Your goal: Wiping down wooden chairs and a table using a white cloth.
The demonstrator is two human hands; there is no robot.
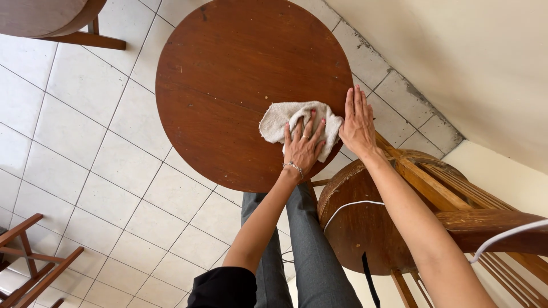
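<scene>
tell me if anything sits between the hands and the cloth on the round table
Nothing visible does. The left hand lies flat on the cloth, pressing it to the table. The right hand rests at the table's edge, right beside the cloth.

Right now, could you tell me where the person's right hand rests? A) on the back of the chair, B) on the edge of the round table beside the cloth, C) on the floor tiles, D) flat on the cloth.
B: the right hand lies flat on the round wooden table at its rim, beside the cloth that the left hand presses.
</scene>
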